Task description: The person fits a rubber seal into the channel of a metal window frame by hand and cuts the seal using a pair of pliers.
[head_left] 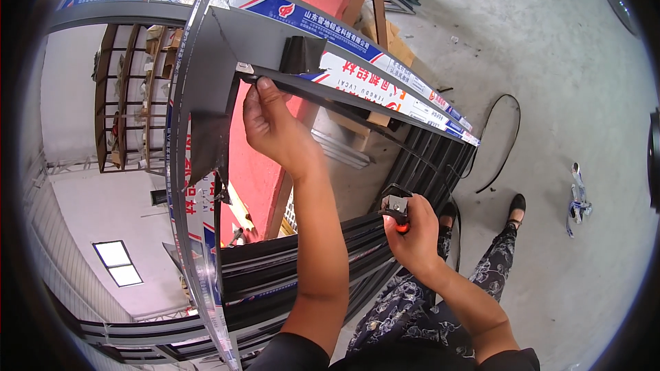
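A grey window frame (199,62) stands tilted in front of me, partly covered in blue, white and red printed protective film. At its inner corner, my left hand (271,124) pinches a black sealing strip (302,89) between thumb and fingers. Just above the fingertips sits a small silvery metal piece (244,67). The strip follows the frame's inner edge toward the right. Lower right, away from the frame corner, my right hand (416,233) is closed round a hand tool (397,205) with a squarish metal head and an orange-red part. The fingers hide most of its handle.
Dark profiles (426,158) lie stacked below the frame. Behind the opening is a red-topped bench (265,178). A loop of black strip (505,103) and crumpled film (577,203) lie on the concrete floor. Wooden shelving (127,96) is at the left.
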Available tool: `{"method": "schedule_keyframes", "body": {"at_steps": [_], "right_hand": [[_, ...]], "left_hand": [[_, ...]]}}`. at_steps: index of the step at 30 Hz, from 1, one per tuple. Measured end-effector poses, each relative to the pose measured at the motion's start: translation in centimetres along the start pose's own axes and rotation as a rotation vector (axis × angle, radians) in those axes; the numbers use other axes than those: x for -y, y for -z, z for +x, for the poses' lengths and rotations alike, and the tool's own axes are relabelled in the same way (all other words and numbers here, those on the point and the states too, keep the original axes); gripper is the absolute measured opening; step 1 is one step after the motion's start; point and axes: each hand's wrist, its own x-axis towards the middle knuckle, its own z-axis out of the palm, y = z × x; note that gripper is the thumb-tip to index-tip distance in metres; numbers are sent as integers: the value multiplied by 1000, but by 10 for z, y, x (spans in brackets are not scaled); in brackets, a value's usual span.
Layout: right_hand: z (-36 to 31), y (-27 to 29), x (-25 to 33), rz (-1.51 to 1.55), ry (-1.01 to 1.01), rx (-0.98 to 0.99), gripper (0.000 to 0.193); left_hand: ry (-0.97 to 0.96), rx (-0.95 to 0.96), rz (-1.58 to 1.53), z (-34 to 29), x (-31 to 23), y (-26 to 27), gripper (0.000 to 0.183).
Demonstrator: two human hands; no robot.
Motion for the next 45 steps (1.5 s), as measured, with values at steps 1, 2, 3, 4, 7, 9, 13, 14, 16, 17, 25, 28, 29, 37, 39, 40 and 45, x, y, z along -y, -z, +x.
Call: {"method": "schedule_keyframes", "body": {"at_steps": [1,2,3,4,7,9,13,14,16,17,25,28,29,37,39,40,45], "right_hand": [[0,1,0,0,1,-1,39],[1,1,0,-14,17,-5,39],[1,2,0,-27,34,-9,39],[1,2,-1,-28,33,-11,39],[-1,2,-1,-15,27,-6,40],[-5,1,-2,17,0,13,40],[-10,-1,-2,28,-20,32,41],[-12,-2,-2,27,-17,39,41],[-15,-3,-5,31,-18,52,42],[-16,-3,-5,33,-21,52,42],[-17,-1,-9,40,-67,52,40],[-16,-3,-11,46,-9,-12,40],[-16,-4,-12,47,-7,-12,40],[-25,-8,-13,32,-45,31,40],[-29,-6,-13,25,-39,34,40],[-30,-5,-15,9,-34,33,40],[-33,5,-12,10,-87,70,38]], "left_hand": [[-19,20,41,1,1,1,26],[-20,21,39,2,0,1,26],[-43,8,75,3,0,0,26],[-65,-3,111,3,1,0,26],[-54,-24,112,3,1,-2,26],[-50,-10,114,5,2,0,25],[48,70,-33,2,1,2,24],[45,73,-32,3,3,4,24],[-39,193,53,6,9,10,24],[-39,195,57,5,9,9,24],[261,118,-306,11,-7,6,31],[239,156,-437,20,-14,1,38],[219,155,-483,24,-14,-3,39],[-21,-74,-221,25,-6,-14,27],[87,-64,-233,23,-11,-13,28],[90,-64,-236,17,-10,-14,28],[141,250,-53,1,11,15,33]]}}
